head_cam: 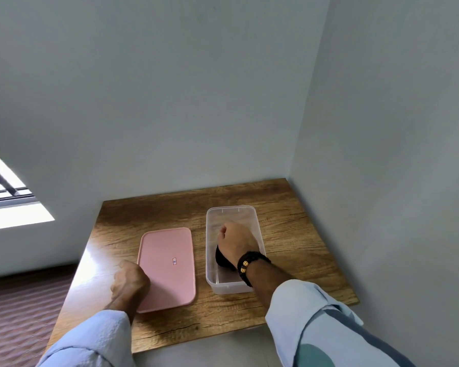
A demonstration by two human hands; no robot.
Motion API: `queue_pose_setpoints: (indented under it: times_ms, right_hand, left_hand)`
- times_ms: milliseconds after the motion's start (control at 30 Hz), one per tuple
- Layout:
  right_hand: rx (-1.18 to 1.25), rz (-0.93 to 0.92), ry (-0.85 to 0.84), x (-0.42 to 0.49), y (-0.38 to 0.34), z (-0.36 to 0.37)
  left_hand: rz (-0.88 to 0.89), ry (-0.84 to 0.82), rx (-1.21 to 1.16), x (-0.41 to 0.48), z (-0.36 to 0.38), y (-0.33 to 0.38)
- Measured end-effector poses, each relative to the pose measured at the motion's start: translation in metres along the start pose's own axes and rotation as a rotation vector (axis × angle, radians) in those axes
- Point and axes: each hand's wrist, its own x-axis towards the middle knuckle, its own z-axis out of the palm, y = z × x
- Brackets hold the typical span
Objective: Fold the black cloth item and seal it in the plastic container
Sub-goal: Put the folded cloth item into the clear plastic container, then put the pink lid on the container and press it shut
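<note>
Our right hand (pixel 236 241) fingers press black cloth (pixel 221 258) into the clear plastic container (pixel 212 279); left hand (pixel 130 283) fingers curl at the matte pink lid (pixel 167 268), its label unreadable.

table (pixel 289 215): grained wood, slight sheen | container (pixel 232 210): clear smooth plastic | lid (pixel 167 260): matt pink plastic

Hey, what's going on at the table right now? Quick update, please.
Right hand inside clear container, pressing black cloth down. Left hand closed at pink lid edge. Lid still off, nothing blocking.
</note>
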Motion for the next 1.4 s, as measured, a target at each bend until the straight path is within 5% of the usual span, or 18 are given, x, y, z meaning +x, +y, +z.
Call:
queue_pose_setpoints:
  times_ms: [100,267,467,900,1033,1167,1267,1400]
  right_hand:
    - [-0.048,-0.192,0.035,-0.008,-0.021,0.008]
    - [-0.35,-0.695,-0.171,-0.045,-0.041,0.058]
    - [-0.379,-0.675,-0.336,-0.081,-0.023,0.13]
    - [-0.461,-0.814,-0.1,-0.081,-0.03,0.133]
    - [-0.456,-0.846,0.123,-0.068,-0.051,0.117]
    - [-0.427,-0.91,0.335,-0.045,-0.076,0.076]
    - [-0.221,-0.701,0.424,-0.021,-0.074,0.032]
    - [0.116,-0.009,0.269,0.016,-0.024,-0.019]
  left_hand:
    - [0.018,0.003,-0.015,-0.001,-0.01,0.005]
    - [0.014,0.004,-0.032,-0.002,-0.013,0.002]
    - [0.017,0.011,-0.01,0.001,-0.01,-0.001]
    - [-0.047,-0.067,-0.046,0.012,-0.012,0.001]
    - [-0.03,-0.161,-0.245,0.024,-0.022,0.004]
    - [-0.038,-0.011,-0.509,0.02,-0.038,0.026]
    - [0.097,-0.128,-0.674,0.012,-0.036,0.042]
    - [0.371,-0.307,-0.579,-0.026,-0.01,0.071]
